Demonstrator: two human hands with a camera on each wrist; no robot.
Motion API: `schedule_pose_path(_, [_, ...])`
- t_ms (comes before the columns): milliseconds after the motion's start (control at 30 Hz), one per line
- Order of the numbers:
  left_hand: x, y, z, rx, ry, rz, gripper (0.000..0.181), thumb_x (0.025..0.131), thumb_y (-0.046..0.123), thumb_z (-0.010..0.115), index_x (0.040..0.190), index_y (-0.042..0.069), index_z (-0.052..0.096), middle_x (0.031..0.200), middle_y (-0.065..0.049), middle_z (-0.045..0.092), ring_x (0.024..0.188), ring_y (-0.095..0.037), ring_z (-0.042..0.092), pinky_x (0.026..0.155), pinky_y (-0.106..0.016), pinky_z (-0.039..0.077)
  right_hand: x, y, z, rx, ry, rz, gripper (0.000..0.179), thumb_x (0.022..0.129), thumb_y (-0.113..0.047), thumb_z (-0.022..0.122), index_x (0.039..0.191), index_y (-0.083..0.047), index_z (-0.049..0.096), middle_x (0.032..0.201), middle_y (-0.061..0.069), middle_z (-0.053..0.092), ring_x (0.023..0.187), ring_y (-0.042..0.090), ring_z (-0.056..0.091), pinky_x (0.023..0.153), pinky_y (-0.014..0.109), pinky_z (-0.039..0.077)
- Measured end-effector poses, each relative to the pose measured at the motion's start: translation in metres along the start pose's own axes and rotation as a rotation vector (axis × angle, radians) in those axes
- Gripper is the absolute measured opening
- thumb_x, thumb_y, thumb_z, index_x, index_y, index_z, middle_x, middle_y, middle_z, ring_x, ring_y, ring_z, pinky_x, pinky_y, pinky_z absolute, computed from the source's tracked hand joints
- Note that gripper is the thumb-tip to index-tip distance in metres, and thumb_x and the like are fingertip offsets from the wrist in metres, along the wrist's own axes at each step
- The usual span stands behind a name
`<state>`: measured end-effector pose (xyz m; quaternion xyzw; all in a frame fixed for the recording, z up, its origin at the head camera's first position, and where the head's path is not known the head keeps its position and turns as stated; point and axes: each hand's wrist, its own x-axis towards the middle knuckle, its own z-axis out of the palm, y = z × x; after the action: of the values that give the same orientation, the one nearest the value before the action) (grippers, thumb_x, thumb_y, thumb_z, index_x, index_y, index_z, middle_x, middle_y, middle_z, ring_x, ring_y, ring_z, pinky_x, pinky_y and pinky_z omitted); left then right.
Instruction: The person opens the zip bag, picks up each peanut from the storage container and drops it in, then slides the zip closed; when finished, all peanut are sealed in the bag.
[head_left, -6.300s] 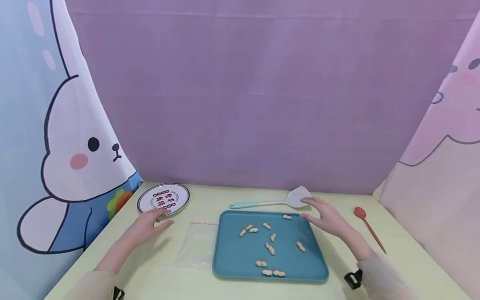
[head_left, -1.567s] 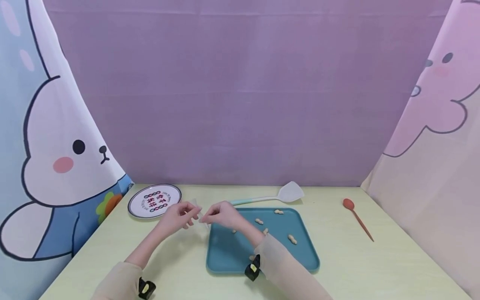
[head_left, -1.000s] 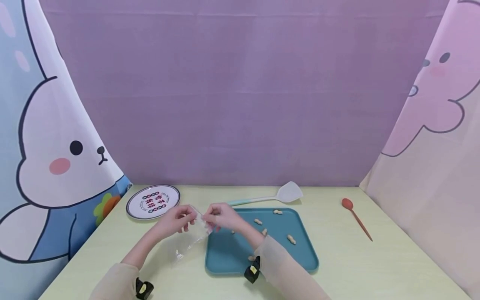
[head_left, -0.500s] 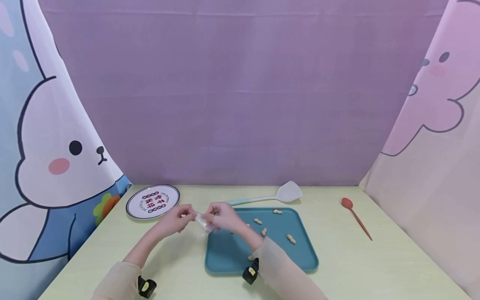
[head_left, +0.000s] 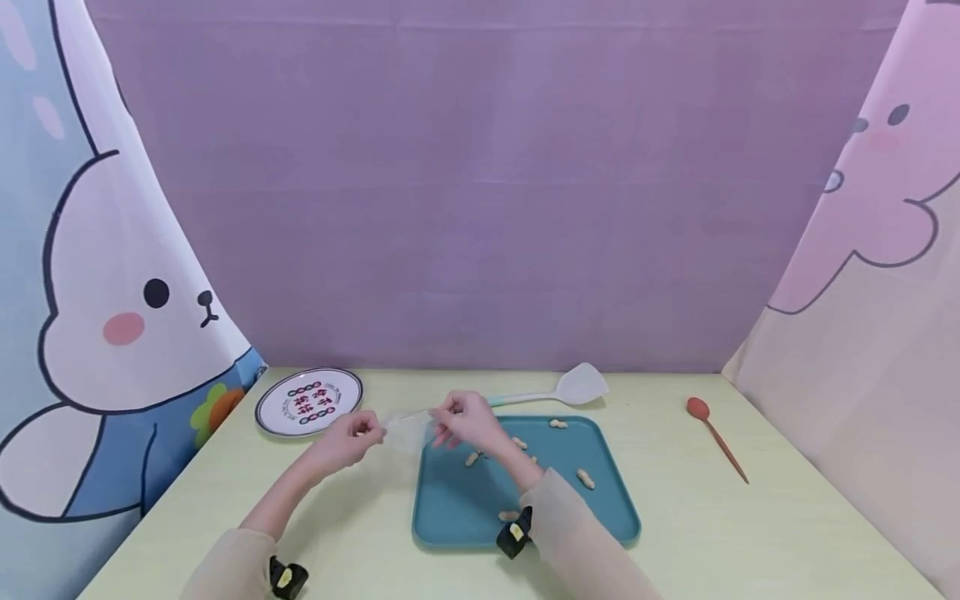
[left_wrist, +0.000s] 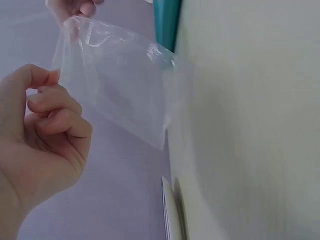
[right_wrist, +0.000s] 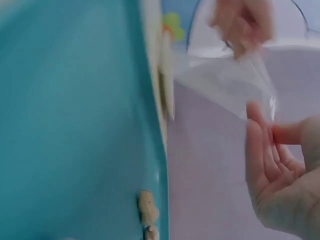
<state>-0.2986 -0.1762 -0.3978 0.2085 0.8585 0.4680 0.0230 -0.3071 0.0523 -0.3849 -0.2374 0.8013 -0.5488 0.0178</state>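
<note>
A clear plastic zip bag (left_wrist: 125, 75) hangs between both hands, its mouth edge uppermost and its body clear of the table. My left hand (head_left: 348, 440) pinches one top corner between thumb and forefinger, the other fingers curled. At the opposite corner, my right hand (head_left: 472, 421) pinches the bag between thumb and fingers, over the tray's back left corner. In the right wrist view the bag (right_wrist: 225, 82) stretches towards the blurred left hand. Below the right hand lies a teal tray (head_left: 457, 525) with several peanuts (head_left: 585, 478); the right arm hides some of them.
A white plate (head_left: 307, 402) with red writing stands at the back left. Behind the tray lies a spatula (head_left: 581, 385) with a white head and mint handle. A red spoon (head_left: 716, 437) rests on the right of the pale table (head_left: 720, 542).
The bag was lying flat left of the tray; both hands have since picked it up. Over the last half second the right hand moved up and right, spreading the bag's mouth edge wider.
</note>
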Motion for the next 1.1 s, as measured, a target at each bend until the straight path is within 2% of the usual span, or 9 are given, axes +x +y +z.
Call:
schedule_pose_path(67, [-0.004,-0.001,-0.002,-0.004,-0.011,-0.022,0.018,0.092,0.014,0.054,0.078,0.002,0.052,0.063,0.001,0.044,0.053,-0.007,0.040,0.047,-0.020,0.036,-0.001,0.000,-0.004,-0.014,-0.042,0.030,0.022,0.093,-0.017,0.058,0.085,0.003,0.061,0.073,0.019,0.067,0.065,0.035,0.068,0.059,0.052,0.056])
schedule_pose_path(167, [-0.005,-0.001,-0.003,0.017,-0.028,-0.004,0.021,0.092,0.016,0.054,0.079,0.000,0.053,0.060,0.002,0.043,0.052,-0.007,0.040,0.047,-0.021,0.037,0.000,0.003,-0.001,-0.059,-0.079,0.027,0.020,0.094,-0.019,0.057,0.086,-0.001,0.060,0.074,0.013,0.067,0.062,0.030,0.068,0.058,0.053,0.055])
schedule_pose_path(267, [-0.004,0.003,-0.003,0.011,-0.049,0.003,0.026,0.094,0.018,0.053,0.082,-0.005,0.053,0.058,0.003,0.043,0.051,-0.008,0.041,0.047,-0.022,0.038,0.000,-0.001,0.002,-0.073,-0.072,0.031,0.013,0.093,-0.016,0.057,0.100,-0.005,0.057,0.081,0.012,0.069,0.061,0.031,0.067,0.056,0.053,0.055])
schedule_pose_path(400, [0.000,0.009,-0.001,0.001,-0.064,0.005,0.029,0.095,0.022,0.053,0.085,-0.004,0.054,0.064,0.002,0.048,0.054,-0.008,0.043,0.049,-0.021,0.039,0.002,-0.005,0.007,-0.112,-0.068,0.025,0.029,0.089,-0.012,0.061,0.118,-0.008,0.057,0.083,0.007,0.069,0.054,0.029,0.063,0.057,0.053,0.055])
schedule_pose_path(500, [0.001,0.015,0.000,0.023,-0.063,0.020,0.025,0.094,0.021,0.054,0.083,-0.001,0.056,0.066,0.001,0.051,0.055,-0.008,0.044,0.049,-0.021,0.040,0.003,-0.006,0.009,-0.163,-0.076,0.021,0.025,0.088,-0.013,0.064,0.112,-0.006,0.065,0.080,0.012,0.066,0.046,0.020,0.057,0.057,0.052,0.055])
schedule_pose_path(633, [-0.002,0.025,-0.001,0.096,-0.045,0.046,0.019,0.089,0.016,0.056,0.075,0.002,0.056,0.062,0.002,0.051,0.054,-0.007,0.044,0.048,-0.020,0.038,0.001,-0.004,0.008,-0.184,-0.085,0.046,0.018,0.090,-0.018,0.063,0.100,-0.006,0.071,0.081,0.021,0.067,0.044,0.012,0.054,0.056,0.047,0.056])
schedule_pose_path(867, [-0.011,0.034,-0.012,0.281,-0.015,0.058,0.010,0.080,0.012,0.060,0.070,0.011,0.059,0.060,0.006,0.051,0.055,-0.006,0.046,0.051,-0.020,0.040,-0.001,0.002,0.000,-0.150,-0.088,0.086,0.019,0.090,-0.018,0.062,0.098,-0.004,0.072,0.081,0.020,0.069,0.051,0.019,0.062,0.058,0.046,0.057])
schedule_pose_path(1000, [-0.012,0.031,-0.016,0.385,0.030,0.070,0.011,0.081,0.013,0.061,0.070,0.015,0.057,0.062,0.008,0.051,0.058,-0.006,0.045,0.054,-0.020,0.039,-0.002,0.000,-0.002,-0.139,-0.092,0.089,0.019,0.091,-0.020,0.062,0.100,-0.006,0.072,0.079,0.018,0.069,0.053,0.022,0.064,0.059,0.046,0.057])
schedule_pose_path(1100, [-0.009,0.026,-0.013,0.443,0.091,0.117,0.013,0.085,0.016,0.061,0.073,0.017,0.057,0.063,0.008,0.050,0.058,-0.006,0.045,0.053,-0.019,0.039,-0.002,-0.002,-0.001,-0.117,-0.075,0.092,0.019,0.090,-0.021,0.063,0.097,-0.007,0.073,0.077,0.019,0.069,0.053,0.023,0.064,0.056,0.041,0.057])
